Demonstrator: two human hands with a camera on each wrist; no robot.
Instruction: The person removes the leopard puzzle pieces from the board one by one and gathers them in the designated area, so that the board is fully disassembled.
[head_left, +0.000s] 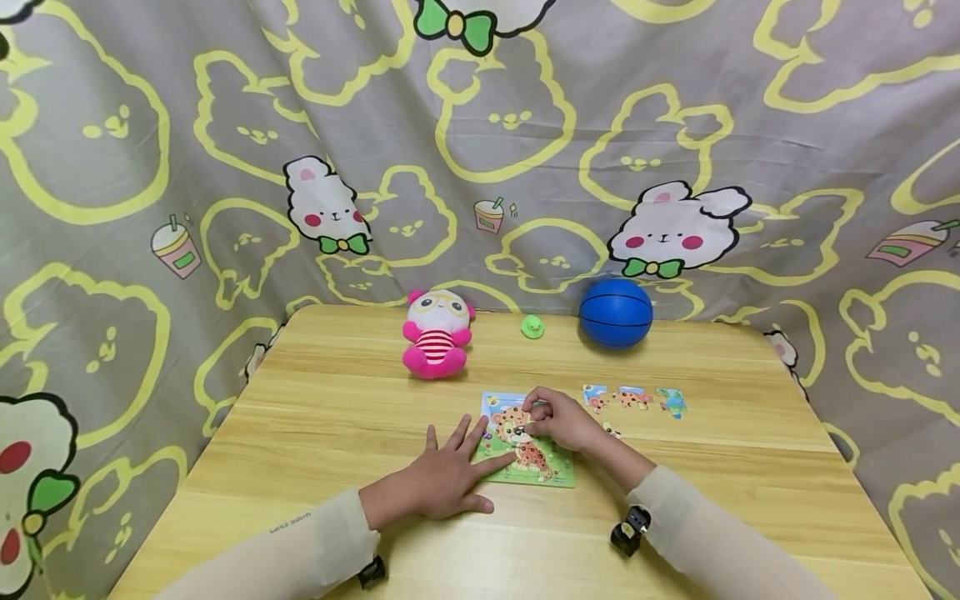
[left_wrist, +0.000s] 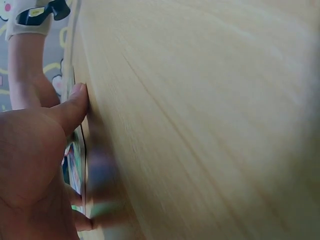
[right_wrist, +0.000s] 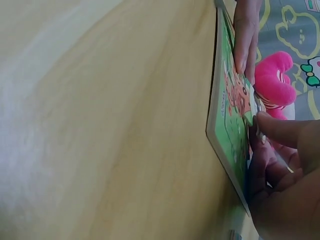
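Note:
A jigsaw puzzle board [head_left: 564,477] with a spotted cub on green grass lies flat on the wooden table. My left hand [head_left: 442,479] is spread, its fingertips resting over the board's left side. Over the upper right of the picture, my right hand [head_left: 564,423] pinches a puzzle piece between thumb and fingers. The right wrist view shows that piece [right_wrist: 259,134] tilted on edge, close over the board; its printed face is mostly hidden. Loose puzzle pieces [head_left: 633,397] lie just beyond the right hand, and a smaller one [head_left: 612,430] is beside its wrist.
Along the back of the table are a pink panda plush [head_left: 436,337], a small green duck toy [head_left: 532,327] and a blue ball [head_left: 616,313]. Behind the table's far edge hangs a grey patterned curtain [head_left: 405,125].

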